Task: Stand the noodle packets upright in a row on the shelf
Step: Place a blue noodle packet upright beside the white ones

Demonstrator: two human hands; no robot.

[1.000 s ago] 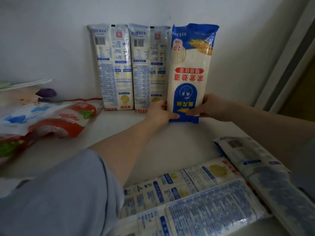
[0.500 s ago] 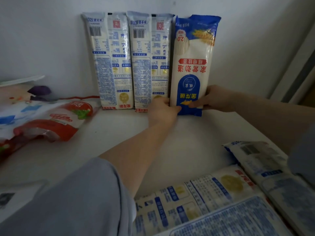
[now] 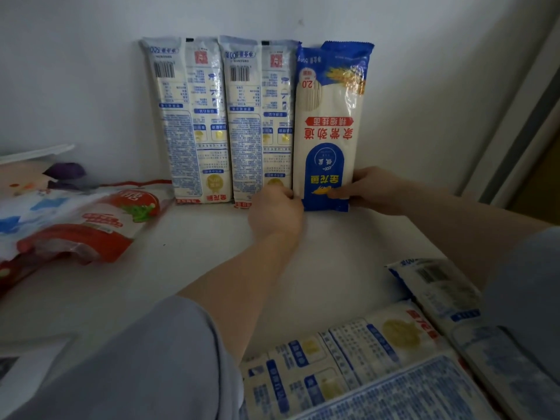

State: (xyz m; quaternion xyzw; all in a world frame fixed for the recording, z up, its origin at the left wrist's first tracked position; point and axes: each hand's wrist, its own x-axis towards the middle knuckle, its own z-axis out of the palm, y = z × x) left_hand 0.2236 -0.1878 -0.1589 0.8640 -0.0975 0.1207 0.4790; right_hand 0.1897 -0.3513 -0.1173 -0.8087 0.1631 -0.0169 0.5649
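— Holding the blue packet point(image 3: 328, 128) by its bottom end: left hand point(image 3: 277, 215) pinching the lower left edge, right hand point(image 3: 374, 189) wrapped round the lower right corner, thumb across the front.

— Standing yet?

— Upright on the shelf point(image 3: 194, 262), back against the wall point(image 3: 91, 71), bottom seam down on the board. Touching the second pale packet point(image 3: 259, 122), which stands beside the first pale packet point(image 3: 188, 122). Three in a row so far.

— Handling?

— Probably stiff along the length, being packed with long dry noodles, yet brittle: likely to snap if bent or dropped. Slick wrapper, so liable to slide at the foot. Narrow base, tall body; probably tippy without the wall behind.

— Best grip?

— Low down, both long edges, as now; or mid-body with one hand across the width. Not by the crimped top seam, which looks floppy.

— Still to do?

— More packets lying flat point(image 3: 363, 368) at the near edge, at least one more point(image 3: 436, 292) beside the right arm. Red and white bag point(image 3: 91, 225) lying off to the left, apart from the row.
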